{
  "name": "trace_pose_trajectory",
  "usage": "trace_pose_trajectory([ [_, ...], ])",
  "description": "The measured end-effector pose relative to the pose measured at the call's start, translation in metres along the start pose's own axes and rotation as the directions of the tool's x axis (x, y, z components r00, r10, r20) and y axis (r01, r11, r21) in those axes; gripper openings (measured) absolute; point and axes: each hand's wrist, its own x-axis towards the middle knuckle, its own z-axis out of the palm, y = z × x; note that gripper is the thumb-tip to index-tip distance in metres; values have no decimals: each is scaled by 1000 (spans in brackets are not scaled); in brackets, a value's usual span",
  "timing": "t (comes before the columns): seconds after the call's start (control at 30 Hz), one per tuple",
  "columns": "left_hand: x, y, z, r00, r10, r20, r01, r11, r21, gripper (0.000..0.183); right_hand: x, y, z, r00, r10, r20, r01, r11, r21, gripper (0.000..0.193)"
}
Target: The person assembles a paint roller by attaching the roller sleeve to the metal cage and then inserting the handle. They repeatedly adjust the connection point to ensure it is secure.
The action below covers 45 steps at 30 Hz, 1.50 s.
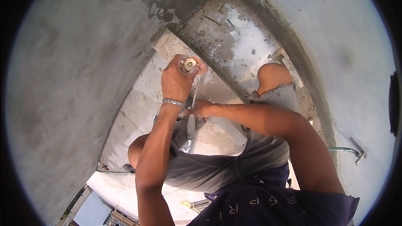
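Observation:
My left hand (178, 79) is closed around a round, brass-coloured metal piece (189, 63) with a hole in its middle. Something orange and round (202, 65) shows beside it, partly hidden by the fingers. Lower down, my right hand (203, 109) reaches in from the right, fingers curled at a tool with a grey handle (191, 129) and a thin shaft. The shaft runs up toward my left hand; I cannot see whether its tip touches anything. Both hands are above a pale stone-like ledge (217, 88), between my knees.
Grey plastered walls (75, 58) rise at left and right (343, 54). Beyond the ledge lies a rough concrete recess with a milky white puddle (251, 42) and thin sticks (233, 26). A hose-like green pipe with a metal end (356, 154) projects at right.

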Motion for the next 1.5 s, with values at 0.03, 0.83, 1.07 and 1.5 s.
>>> trace_pose_trajectory([
  [0.03,0,0,0,999,1,32,0,999,-33,49,1,1,4,998,-56,-29,59,993,103,50],
  [0.83,28,25,-103,899,-45,-435,-203,838,-506,19,-63,-82,-69,539,-500,-677,610,787,-95,6],
  [1.07,28,15,-107,913,22,-408,-234,846,-478,23,-82,-81,-122,518,-515,-682,477,837,-269,12],
  [1.5,26,11,-114,983,-94,-155,-56,656,-752,34,-116,-96,-144,387,-579,-717,235,814,-531,25],
])
